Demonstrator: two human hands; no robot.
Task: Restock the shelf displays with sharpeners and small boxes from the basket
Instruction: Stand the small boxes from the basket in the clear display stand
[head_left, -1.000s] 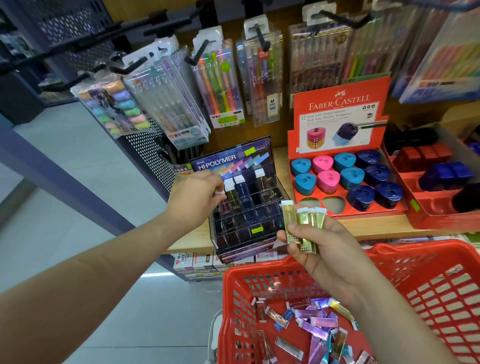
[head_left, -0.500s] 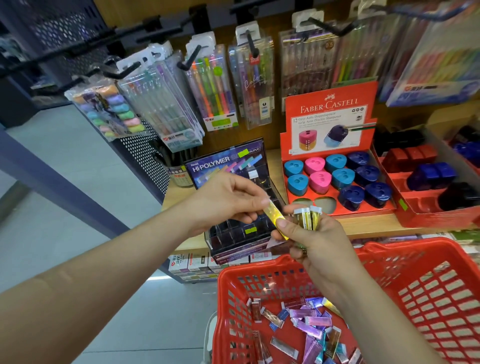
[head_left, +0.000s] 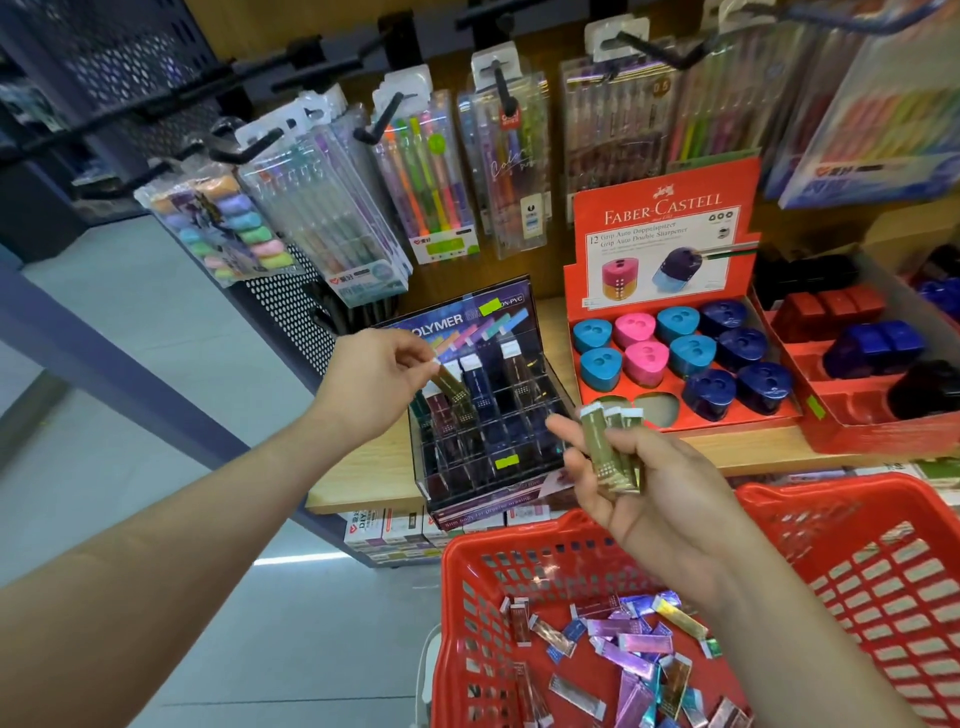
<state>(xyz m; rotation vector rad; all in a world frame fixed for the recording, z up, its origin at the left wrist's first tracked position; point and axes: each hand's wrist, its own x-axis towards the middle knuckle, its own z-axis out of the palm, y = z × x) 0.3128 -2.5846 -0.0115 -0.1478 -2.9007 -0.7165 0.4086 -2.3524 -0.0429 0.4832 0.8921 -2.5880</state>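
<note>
The left hand (head_left: 382, 374) is stretched forward over the rack (head_left: 488, 441), which stands on the shelf (head_left: 358, 483). A gold box (head_left: 451, 385) is pinched at its white cap between the thumb and the fingertips of this hand. The box is tilted, and its lower end is down among the rear cells of the rack, just under the fingers. Whether it is already seated in a cell cannot be told. Some other boxes are stood upright in the cells just right of this hand.

The right hand (head_left: 649, 499) is raised above the basket (head_left: 857, 519), right of the left hand and nearer to the person. Three gold boxes (head_left: 610, 452) are clamped in it, side by side and upright, with the white caps on top. They are gripped between the thumb and the curled fingers, while one finger is held out toward the rack. The two hands are kept apart and are not touching.

Below the right hand, many loose boxes (head_left: 628, 647) are lying flat on the basket floor, in purple, silver and gold. Beyond the right hand, a red tray (head_left: 737, 176) is placed on the shelf, beside the rack. It is filled with sharpeners (head_left: 691, 353) in blue, pink and navy, and two front holes near the hand are left open. Pen packs (head_left: 441, 176) are hung on hooks above both hands.
</note>
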